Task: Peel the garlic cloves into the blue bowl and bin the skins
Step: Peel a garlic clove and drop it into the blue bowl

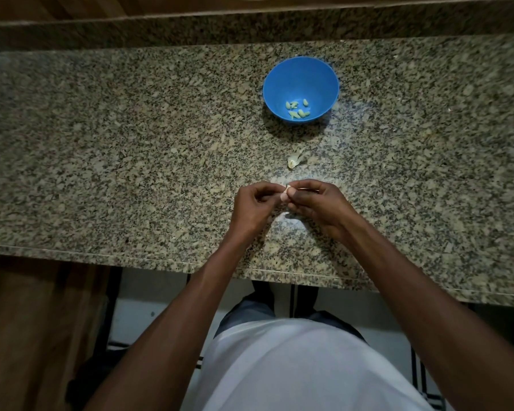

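Mid-peel: hands [285,203] together, pinching what seems a clove [287,189]; next, strip skin, drop into bowl [301,66].

No text, label, brand, number or sign could be read anywhere in the view.
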